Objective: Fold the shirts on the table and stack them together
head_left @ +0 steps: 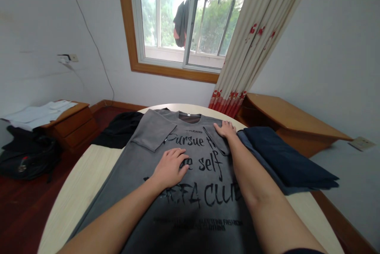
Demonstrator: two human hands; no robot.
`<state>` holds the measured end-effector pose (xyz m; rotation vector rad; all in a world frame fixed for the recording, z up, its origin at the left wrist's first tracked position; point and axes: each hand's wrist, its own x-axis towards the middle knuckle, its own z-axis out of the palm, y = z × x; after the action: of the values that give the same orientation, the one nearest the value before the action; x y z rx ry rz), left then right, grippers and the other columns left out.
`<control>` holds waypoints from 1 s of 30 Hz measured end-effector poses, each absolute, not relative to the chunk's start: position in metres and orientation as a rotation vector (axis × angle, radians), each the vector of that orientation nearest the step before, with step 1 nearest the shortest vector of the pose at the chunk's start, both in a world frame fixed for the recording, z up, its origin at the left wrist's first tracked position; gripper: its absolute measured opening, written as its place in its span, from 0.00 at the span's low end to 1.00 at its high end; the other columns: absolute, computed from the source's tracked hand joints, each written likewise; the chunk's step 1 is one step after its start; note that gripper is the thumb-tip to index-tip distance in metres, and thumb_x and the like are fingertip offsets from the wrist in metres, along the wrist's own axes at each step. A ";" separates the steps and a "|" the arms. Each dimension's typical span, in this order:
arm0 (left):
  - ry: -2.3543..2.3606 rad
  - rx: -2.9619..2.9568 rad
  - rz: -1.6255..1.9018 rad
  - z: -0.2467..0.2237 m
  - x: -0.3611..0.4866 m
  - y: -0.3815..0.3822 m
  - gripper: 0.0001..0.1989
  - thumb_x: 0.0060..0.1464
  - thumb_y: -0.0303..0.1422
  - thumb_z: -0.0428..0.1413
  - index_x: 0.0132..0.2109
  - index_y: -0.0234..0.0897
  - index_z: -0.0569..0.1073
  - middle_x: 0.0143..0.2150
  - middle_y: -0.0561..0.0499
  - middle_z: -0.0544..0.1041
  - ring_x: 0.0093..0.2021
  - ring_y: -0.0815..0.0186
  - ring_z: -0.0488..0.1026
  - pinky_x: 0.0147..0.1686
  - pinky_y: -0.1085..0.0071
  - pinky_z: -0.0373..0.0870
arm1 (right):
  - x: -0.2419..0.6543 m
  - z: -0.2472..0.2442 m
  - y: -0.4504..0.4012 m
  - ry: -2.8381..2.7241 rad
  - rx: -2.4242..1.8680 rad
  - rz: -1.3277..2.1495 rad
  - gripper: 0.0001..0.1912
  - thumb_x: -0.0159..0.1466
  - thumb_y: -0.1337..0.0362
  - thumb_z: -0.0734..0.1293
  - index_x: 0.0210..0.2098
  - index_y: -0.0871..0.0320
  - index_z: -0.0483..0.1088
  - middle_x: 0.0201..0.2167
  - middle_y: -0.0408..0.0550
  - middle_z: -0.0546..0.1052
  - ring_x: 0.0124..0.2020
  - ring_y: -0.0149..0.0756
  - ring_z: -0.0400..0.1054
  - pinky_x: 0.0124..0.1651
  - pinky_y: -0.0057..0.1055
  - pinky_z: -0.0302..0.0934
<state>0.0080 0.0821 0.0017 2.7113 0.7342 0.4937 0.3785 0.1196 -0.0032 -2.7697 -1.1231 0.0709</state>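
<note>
A grey short-sleeved T-shirt (pixel 124 190) with black lettering is spread face up over the round table, its collar at the far side. Both its sleeves are folded inward across the chest. My left hand (pixel 171 167) rests on the lettering in the middle of the shirt, fingers loosely apart and holding nothing. At the shirt's far right shoulder, my right hand (pixel 226 129) lies over the top of the folded sleeve (pixel 216 140), thumb spread from the fingers. The lower hem is out of view, and my forearms cover parts of the print.
Folded dark blue clothes (pixel 285 155) lie on the table's right side; a black garment (pixel 121 129) sits at its far left edge. The pale tabletop (pixel 71 190) shows at the left. Beyond stand a wooden desk (pixel 279 107), a curtain (pixel 252 40) and a drawer cabinet (pixel 77 123).
</note>
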 end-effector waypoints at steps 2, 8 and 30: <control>0.730 2.724 0.499 0.001 0.008 0.082 0.17 0.63 0.37 0.53 0.56 0.42 0.75 0.64 0.46 0.71 0.65 0.54 0.63 0.63 0.53 0.59 | 0.361 0.002 0.116 -1.124 -2.744 0.034 0.41 0.71 0.44 0.46 0.73 0.69 0.46 0.74 0.61 0.47 0.74 0.52 0.37 0.72 0.55 0.32; 0.718 2.748 0.511 0.000 0.009 0.082 0.17 0.64 0.38 0.52 0.56 0.41 0.75 0.64 0.46 0.71 0.66 0.54 0.63 0.63 0.53 0.59 | 0.290 -0.002 0.081 -1.431 -2.582 0.020 0.40 0.72 0.44 0.43 0.73 0.65 0.47 0.75 0.56 0.46 0.75 0.47 0.36 0.72 0.53 0.32; 0.819 2.903 0.524 0.005 -0.058 0.028 0.17 0.66 0.35 0.47 0.53 0.38 0.77 0.61 0.44 0.75 0.62 0.56 0.69 0.56 0.60 0.66 | 0.229 0.001 -0.093 -1.281 -2.682 0.086 0.35 0.72 0.50 0.52 0.70 0.67 0.54 0.73 0.59 0.52 0.73 0.50 0.44 0.71 0.45 0.40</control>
<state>-0.0580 0.0275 0.0050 2.9032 0.8192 0.5242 0.2294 -0.0925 0.0013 -2.6816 -1.2808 0.0863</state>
